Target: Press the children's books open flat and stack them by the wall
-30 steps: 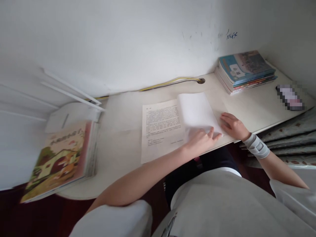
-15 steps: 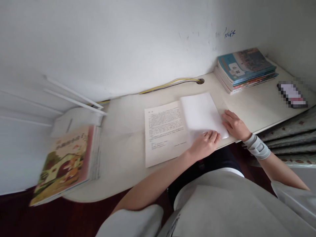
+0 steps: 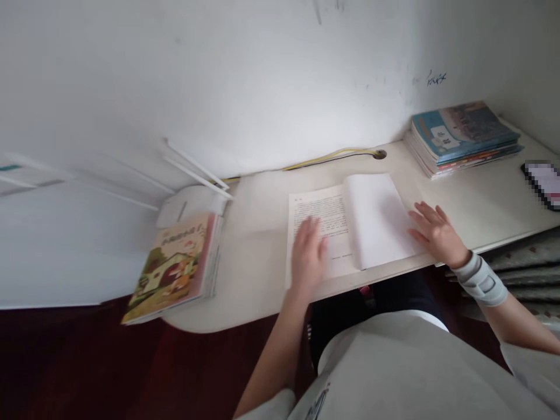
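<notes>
An open book (image 3: 378, 227) lies near the desk's front edge, with a printed page (image 3: 319, 204) at left and a blank white page at right that bulges slightly near the fold. My left hand (image 3: 306, 254), smeared by motion, is over the printed page with its fingers stretched out and the thumb apart; whether it touches the paper I cannot tell. Beside the blank page's right edge is my right hand (image 3: 440, 236), fingers spread, holding nothing. A grey brace is wrapped around that wrist.
Books (image 3: 470, 134) are stacked at the back right, with a phone (image 3: 545, 184) farther right. More books (image 3: 175, 268) with an illustrated cover lie at the desk's left end, near white rods (image 3: 196, 169). Yellow and black cables (image 3: 332, 156) run along the wall to a hole.
My left hand has left the lower part of the blank page and moved left over the printed page. My right hand's fingers have spread. The view has shifted left.
</notes>
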Demonstrator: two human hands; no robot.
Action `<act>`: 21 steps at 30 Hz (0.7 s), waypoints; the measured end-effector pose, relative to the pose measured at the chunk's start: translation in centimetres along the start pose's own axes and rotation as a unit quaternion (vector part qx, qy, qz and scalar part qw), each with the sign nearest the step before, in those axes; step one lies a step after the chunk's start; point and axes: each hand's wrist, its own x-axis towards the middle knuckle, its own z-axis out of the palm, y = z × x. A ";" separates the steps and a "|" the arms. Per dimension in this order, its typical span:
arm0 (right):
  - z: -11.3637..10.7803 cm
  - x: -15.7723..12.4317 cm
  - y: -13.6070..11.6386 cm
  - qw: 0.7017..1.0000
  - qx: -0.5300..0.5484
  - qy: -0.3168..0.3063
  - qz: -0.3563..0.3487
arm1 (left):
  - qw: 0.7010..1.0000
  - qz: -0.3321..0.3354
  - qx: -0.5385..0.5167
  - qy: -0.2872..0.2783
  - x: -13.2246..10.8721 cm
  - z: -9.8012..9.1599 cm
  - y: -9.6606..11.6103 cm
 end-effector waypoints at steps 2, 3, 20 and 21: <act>-0.3 1.3 -2.8 0.998 -0.017 -0.025 -0.048 | 0.989 -0.149 -0.016 0.013 -0.7 -1.4 -3.2; -0.3 2.2 -4.4 0.996 -0.017 -0.047 -0.076 | 0.979 -0.202 -0.036 0.007 -1.0 -1.8 -4.4; 4.3 8.8 -11.6 0.981 -0.139 -0.127 0.046 | 0.966 -0.235 0.089 -0.064 -1.3 -2.1 -5.4; 4.3 8.7 -11.3 0.980 -0.143 -0.124 0.055 | 0.964 -0.234 0.105 -0.071 -1.2 -2.0 -5.2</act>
